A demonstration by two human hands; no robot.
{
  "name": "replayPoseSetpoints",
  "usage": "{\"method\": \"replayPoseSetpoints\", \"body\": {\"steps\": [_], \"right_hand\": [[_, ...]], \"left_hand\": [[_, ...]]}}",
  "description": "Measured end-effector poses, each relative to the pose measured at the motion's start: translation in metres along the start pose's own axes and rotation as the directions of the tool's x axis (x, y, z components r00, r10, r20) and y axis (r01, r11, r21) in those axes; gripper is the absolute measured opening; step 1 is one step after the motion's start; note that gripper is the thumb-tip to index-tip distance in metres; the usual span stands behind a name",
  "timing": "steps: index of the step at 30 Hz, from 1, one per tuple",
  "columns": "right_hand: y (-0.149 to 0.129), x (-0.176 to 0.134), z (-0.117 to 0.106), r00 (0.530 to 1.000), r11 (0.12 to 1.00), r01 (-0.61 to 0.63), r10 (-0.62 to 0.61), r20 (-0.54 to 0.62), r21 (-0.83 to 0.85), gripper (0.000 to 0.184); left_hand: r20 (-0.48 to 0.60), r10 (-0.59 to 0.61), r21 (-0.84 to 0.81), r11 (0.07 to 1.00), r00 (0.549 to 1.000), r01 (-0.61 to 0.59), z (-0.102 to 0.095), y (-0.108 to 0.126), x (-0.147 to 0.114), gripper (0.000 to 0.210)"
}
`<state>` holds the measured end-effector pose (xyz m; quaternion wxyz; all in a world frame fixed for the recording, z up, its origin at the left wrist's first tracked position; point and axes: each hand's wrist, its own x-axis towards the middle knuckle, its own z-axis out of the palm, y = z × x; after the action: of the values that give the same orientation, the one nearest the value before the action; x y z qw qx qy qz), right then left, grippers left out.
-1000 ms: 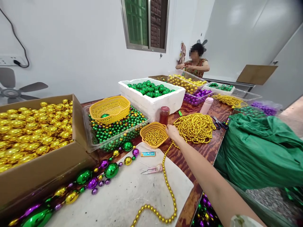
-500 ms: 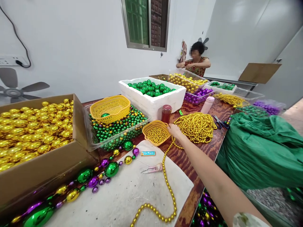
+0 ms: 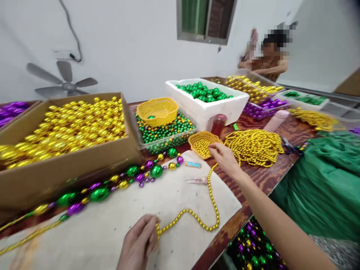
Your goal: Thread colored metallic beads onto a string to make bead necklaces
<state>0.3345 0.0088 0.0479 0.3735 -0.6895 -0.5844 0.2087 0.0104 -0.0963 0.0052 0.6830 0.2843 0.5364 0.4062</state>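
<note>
At the lower middle, my left hand [image 3: 140, 240] pinches the end of a gold bead string [image 3: 185, 210], which curves across the white cloth [image 3: 101, 236]. My right hand [image 3: 226, 161] is at the near right rim of a small yellow basket [image 3: 190, 141] of loose gold beads [image 3: 203, 147]. Its fingertips are drawn together; anything between them is too small to make out. Beyond that hand lies a heap of gold bead strings [image 3: 254, 146]. Pink-handled snips [image 3: 201, 180] and a small blue-labelled item [image 3: 192, 164] rest on the cloth, beside a green, purple and gold bead garland [image 3: 156, 171].
A carton [image 3: 92, 155] of gold beads stands left. Behind are a clear tray [image 3: 165, 144] of mixed beads, a larger yellow basket [image 3: 164, 122] and a foam box [image 3: 225, 108]. A jar [image 3: 218, 125] and pink bottle [image 3: 277, 120] stand near a green sack [image 3: 329, 187]. A co-worker sits far right.
The view has swung left, bringing more of the carton and garland into sight. My left hand has appeared, holding the string's end. My right hand remains near the small basket, its fingertips now over its rim.
</note>
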Motion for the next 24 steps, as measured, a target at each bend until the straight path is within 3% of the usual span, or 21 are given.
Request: {"method": "replayPoseSetpoints", "body": {"steps": [2, 5, 7, 9, 12, 15, 17, 20, 22, 24], "right_hand": [[-0.026, -0.032, 0.02, 0.967, 0.982, 0.074, -0.114, 0.229, 0.175, 0.02], [-0.054, -0.07, 0.046, 0.872, 0.928, 0.05, -0.22, 0.437, 0.368, 0.017], [-0.059, -0.084, 0.058, 0.852, 0.9, -0.003, -0.227, 0.473, 0.436, 0.017], [-0.055, -0.09, 0.061, 0.879, 0.877, -0.045, -0.192, 0.436, 0.478, 0.018], [-0.042, -0.093, 0.054, 0.936, 0.856, -0.071, -0.12, 0.332, 0.512, 0.02], [-0.039, -0.097, 0.043, 0.934, 0.853, -0.07, -0.125, 0.334, 0.517, 0.021], [-0.046, -0.101, 0.04, 0.895, 0.854, -0.067, -0.176, 0.409, 0.516, 0.023], [-0.059, -0.102, 0.045, 0.783, 0.856, -0.089, -0.256, 0.567, 0.509, 0.031], [-0.061, -0.1, 0.05, 0.72, 0.861, -0.113, -0.273, 0.639, 0.495, 0.024], [-0.055, -0.097, 0.053, 0.71, 0.865, -0.133, -0.258, 0.655, 0.484, 0.02]], "left_hand": [[0.121, 0.079, 0.052, 0.995, 0.989, -0.086, 0.003, 0.004, -0.002, 0.026], [0.158, 0.139, 0.12, 0.98, 0.978, -0.158, 0.003, 0.007, 0.0, 0.025], [0.193, 0.164, 0.165, 0.967, 0.967, -0.197, 0.0, 0.009, 0.002, 0.025], [0.241, 0.172, 0.202, 0.954, 0.955, -0.223, -0.003, 0.012, 0.003, 0.026], [0.319, 0.157, 0.266, 0.932, 0.935, -0.247, -0.004, 0.02, 0.004, 0.029], [0.41, 0.092, 0.379, 0.888, 0.907, -0.261, 0.0, 0.027, 0.005, 0.033], [0.476, 0.045, 0.439, 0.853, 0.878, -0.282, 0.004, 0.03, 0.006, 0.034], [0.55, 0.005, 0.475, 0.82, 0.835, -0.318, 0.008, 0.033, 0.007, 0.034], [0.561, 0.015, 0.472, 0.816, 0.827, -0.335, 0.01, 0.035, 0.008, 0.033], [0.552, 0.044, 0.454, 0.822, 0.833, -0.343, 0.01, 0.036, 0.011, 0.031]]}}
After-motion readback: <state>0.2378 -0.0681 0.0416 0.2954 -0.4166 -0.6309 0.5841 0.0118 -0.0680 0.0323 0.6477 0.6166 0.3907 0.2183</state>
